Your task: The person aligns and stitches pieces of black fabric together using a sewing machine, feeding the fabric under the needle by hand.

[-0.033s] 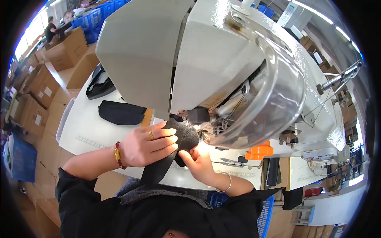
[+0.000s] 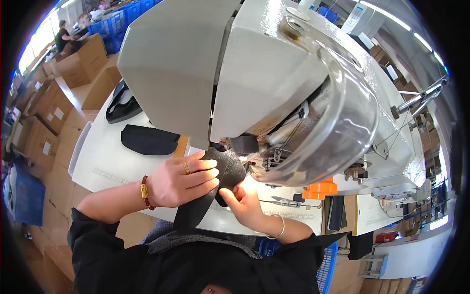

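Observation:
A black, leather-like piece [image 2: 196, 208] with a finely textured part lies under the head of a grey-white sewing machine [image 2: 171, 68]. My left hand [image 2: 181, 181] rests on its left side, fingers stretched out over the surface and thumb out of sight. On its right edge, my right hand [image 2: 247, 206] pinches the piece between thumb and bent fingers, close below the lit needle area. The machine head partly hides the needle and the far end of the piece.
Dark cut pieces [image 2: 149, 139] and a black pouch-like item [image 2: 122, 108] lie to the left on the white table [image 2: 105, 159]. Thread snips [image 2: 284, 201] and an orange knob-shaped part [image 2: 319, 188] are at right, below a clear cover [image 2: 338, 122]. Cardboard boxes [image 2: 83, 61] stand beyond.

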Tool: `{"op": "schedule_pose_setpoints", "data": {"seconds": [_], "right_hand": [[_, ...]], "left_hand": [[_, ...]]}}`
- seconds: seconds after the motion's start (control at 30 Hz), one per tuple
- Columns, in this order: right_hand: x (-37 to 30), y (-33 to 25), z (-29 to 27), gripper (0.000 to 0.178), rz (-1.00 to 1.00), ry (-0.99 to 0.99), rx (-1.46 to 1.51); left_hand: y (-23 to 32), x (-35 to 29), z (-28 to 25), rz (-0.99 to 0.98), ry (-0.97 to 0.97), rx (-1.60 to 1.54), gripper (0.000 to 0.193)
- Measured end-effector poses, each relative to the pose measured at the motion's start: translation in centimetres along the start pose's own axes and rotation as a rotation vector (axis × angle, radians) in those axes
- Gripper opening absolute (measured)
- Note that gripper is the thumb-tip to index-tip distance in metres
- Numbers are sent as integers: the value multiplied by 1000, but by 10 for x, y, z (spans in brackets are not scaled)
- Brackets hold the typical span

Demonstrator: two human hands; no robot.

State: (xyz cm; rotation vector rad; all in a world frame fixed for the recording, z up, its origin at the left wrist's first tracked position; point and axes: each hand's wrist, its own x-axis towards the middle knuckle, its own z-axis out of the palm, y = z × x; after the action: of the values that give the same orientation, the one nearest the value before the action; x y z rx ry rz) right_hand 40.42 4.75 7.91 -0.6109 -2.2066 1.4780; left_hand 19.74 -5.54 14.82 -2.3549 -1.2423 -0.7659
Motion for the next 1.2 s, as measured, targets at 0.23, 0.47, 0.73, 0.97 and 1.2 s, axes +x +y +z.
{"op": "schedule_pose_setpoints", "data": {"seconds": [0.23,0.47,0.73,0.97,1.2], "right_hand": [[-3,-3,8,22,14,-7,185],[6,-15,10,28,-213,118,241],[10,-33,-10,30,-63,34,155],[15,-24,-21,29,-159,-17,-253],[19,-42,-26,25,180,-159,-15]], "left_hand": [[-6,-14,15,-55,2,-185,27],[-7,5,-5,-15,-13,-74,25],[-6,14,-5,-68,-15,-63,23],[-11,12,4,-107,17,-41,22],[-23,24,5,-263,143,-280,20]]}}
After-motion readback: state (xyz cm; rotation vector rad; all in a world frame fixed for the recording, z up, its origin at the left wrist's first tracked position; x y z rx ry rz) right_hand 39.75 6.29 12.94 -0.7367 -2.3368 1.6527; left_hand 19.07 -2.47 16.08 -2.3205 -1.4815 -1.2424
